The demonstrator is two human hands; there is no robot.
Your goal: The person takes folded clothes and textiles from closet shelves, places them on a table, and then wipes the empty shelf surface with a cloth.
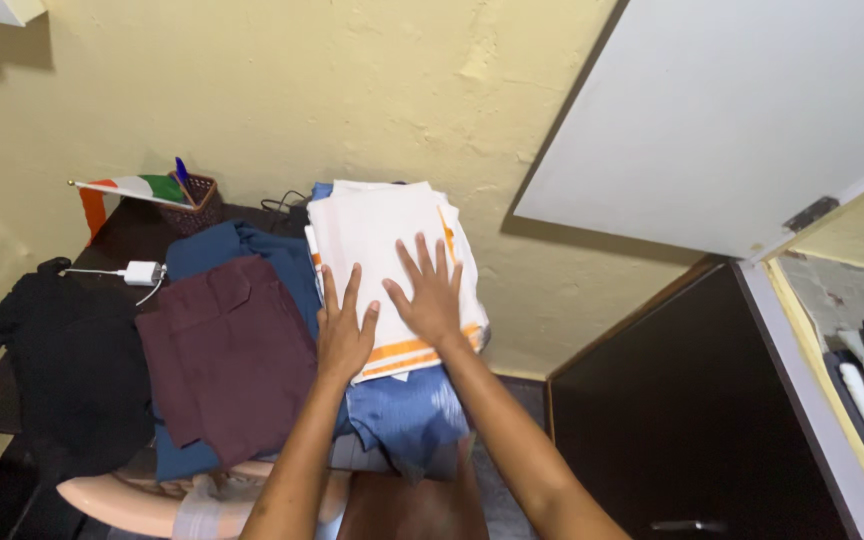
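Hands: two, left hand [344, 335] and right hand [430, 297], fingers spread flat on one white cloth [377, 235]
Edges: cloth near wall [352, 90]
Beside: one maroon shirt [227, 355]

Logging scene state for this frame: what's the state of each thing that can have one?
white cloth: folded, top of stack
left hand: open, flat on it
right hand: open, flat on it
maroon garment: spread flat
cupboard door: open
white charger: cable attached

Site: home, bedroom corner | evidence: folded clothes [392, 250] stacked on a dark tabletop [127, 235]; open wardrobe [752, 400]; rough yellow plaster wall [282, 90]; phone charger [140, 272].
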